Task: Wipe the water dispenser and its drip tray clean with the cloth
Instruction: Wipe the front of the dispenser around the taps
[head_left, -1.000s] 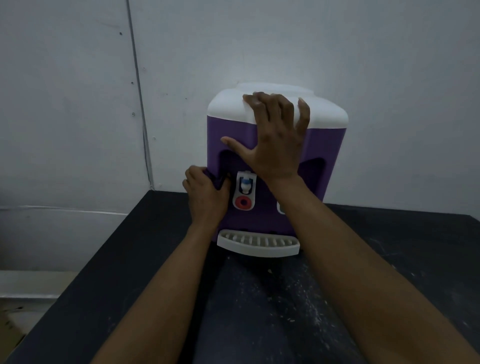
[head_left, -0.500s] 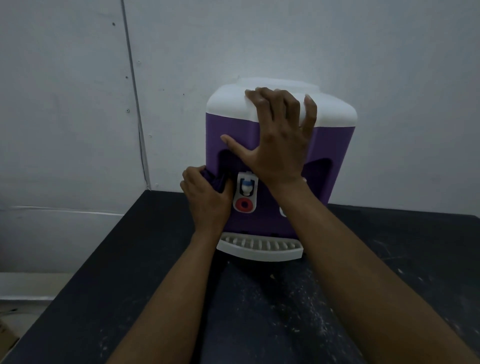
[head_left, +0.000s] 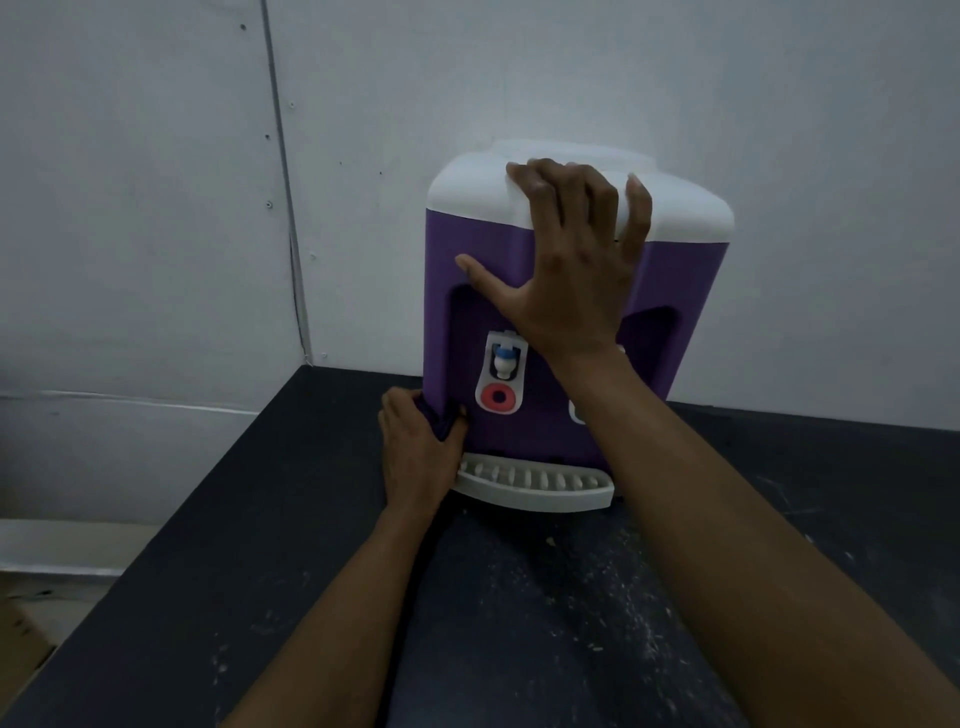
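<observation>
Head view, A: where's the unit & the hands?

B: At back of black countertop (head_left: 260, 519), near grey wall (head_left: 156, 208), stands purple plastic water dispenser (head_left: 685, 270) w/ white top. Left hand (head_left: 415, 452) grips bunched dark-purple cloth (head_left: 441, 421) vs lower-left front corner, just above white slotted drip tray (head_left: 535, 486). Right hand (head_left: 571, 260) splayed, palm on front, fingertips over top edge, gripping nothing.

A: Handling? Orientation?

B: Rigid, smooth shell, prob. light w/o bottle, so it may slide; brace at top. Tray prob. clips on, go gently. Long axis vertical, taps face wearer; tray runs left-right, juts fwd.
</observation>
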